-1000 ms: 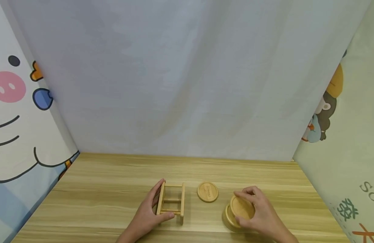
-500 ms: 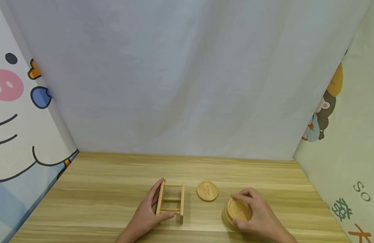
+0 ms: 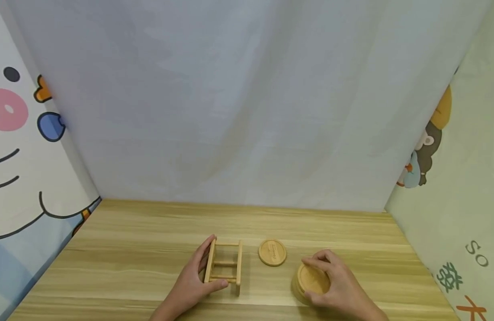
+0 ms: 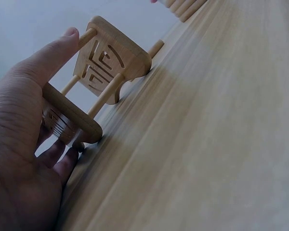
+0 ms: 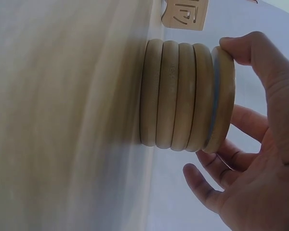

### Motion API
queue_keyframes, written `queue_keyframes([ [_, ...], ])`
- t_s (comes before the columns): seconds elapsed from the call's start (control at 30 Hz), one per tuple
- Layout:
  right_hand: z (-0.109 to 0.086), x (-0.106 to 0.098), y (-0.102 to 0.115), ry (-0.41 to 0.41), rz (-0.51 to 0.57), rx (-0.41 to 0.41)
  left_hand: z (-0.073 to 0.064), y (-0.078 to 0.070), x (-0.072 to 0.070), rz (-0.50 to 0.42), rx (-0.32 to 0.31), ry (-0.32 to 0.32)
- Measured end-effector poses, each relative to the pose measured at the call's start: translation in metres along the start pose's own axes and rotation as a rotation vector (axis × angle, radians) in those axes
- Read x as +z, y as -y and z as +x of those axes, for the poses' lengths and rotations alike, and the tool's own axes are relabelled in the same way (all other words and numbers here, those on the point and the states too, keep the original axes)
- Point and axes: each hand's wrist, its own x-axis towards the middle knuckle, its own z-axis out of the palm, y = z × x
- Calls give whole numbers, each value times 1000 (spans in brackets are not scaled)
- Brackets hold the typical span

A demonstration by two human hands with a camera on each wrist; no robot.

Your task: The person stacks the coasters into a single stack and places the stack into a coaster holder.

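On the left, my left hand (image 3: 188,283) grips a small wooden coaster rack (image 3: 239,267), thumb over its near rod and fingers along its left side. The rack stands on the table, two carved side panels (image 4: 111,53) joined by rods, with no coaster between them. To the right, my right hand (image 3: 339,283) pinches a round wooden coaster (image 5: 225,96) by its edges, over a stack of several like coasters (image 5: 169,96). In the right wrist view it leans slightly, a thin gap parting it from the stack at the thumb side.
A single coaster (image 3: 273,252) with engraved writing lies flat on the wood-grain table (image 3: 158,232), between rack and stack. A pale cloth (image 3: 247,111) hangs along the table's back edge. Cartoon-printed sheets (image 3: 18,178) flank both sides.
My right hand has brought the pinched coaster left and down, from tilted and offset to nearly lined up over the stack. The left hand keeps its hold on the rack.
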Motion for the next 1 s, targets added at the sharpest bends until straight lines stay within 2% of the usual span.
queue_keyframes([
  [0.4, -1, 1, 0, 50, 10, 58, 0, 1, 0, 9, 1, 6],
  [0.83, -1, 0, -1, 57, 9, 41, 1, 2, 0, -3, -1, 2],
  [1.0, -1, -2, -1, 83, 17, 46, 1, 3, 0, -4, 1, 3],
])
